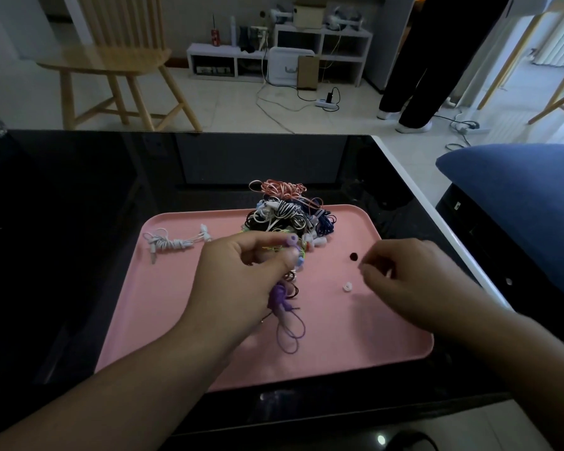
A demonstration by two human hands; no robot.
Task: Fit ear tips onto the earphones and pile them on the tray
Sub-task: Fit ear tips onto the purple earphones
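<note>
Over the pink tray (163, 320) on the black worktop (62, 222), seen from the head camera: left hand (241, 275) curled round a purple earphone set (282, 299), bud end pinched up near the fingertips, bundled cord and loops hanging below toward the tray, probably held so to present the bare bud for a tip. Right hand (404, 275) low over the tray's right part, fingers curled with thumb and forefinger close together near a dark ear tip (353, 256); cannot tell whether anything small is pinched there. White ear tip (347, 286) loose on the tray just beside that hand, likely next to be picked. Behind the hands, at the tray's far edge, a heap of coiled earphones (288, 213) in pink, white, black and blue. Off to the left on the tray, apart from the heap, a white earphone set (173, 244). Beyond the worktop, a wooden chair (118, 60), a white shelf unit (306, 50), cables on the floor, a standing person's dark trouser legs (414, 70); to the right, a blue cushion (518, 203). Nothing between the hands barring the fit, though the dangling cord hangs near the loose tips.
</note>
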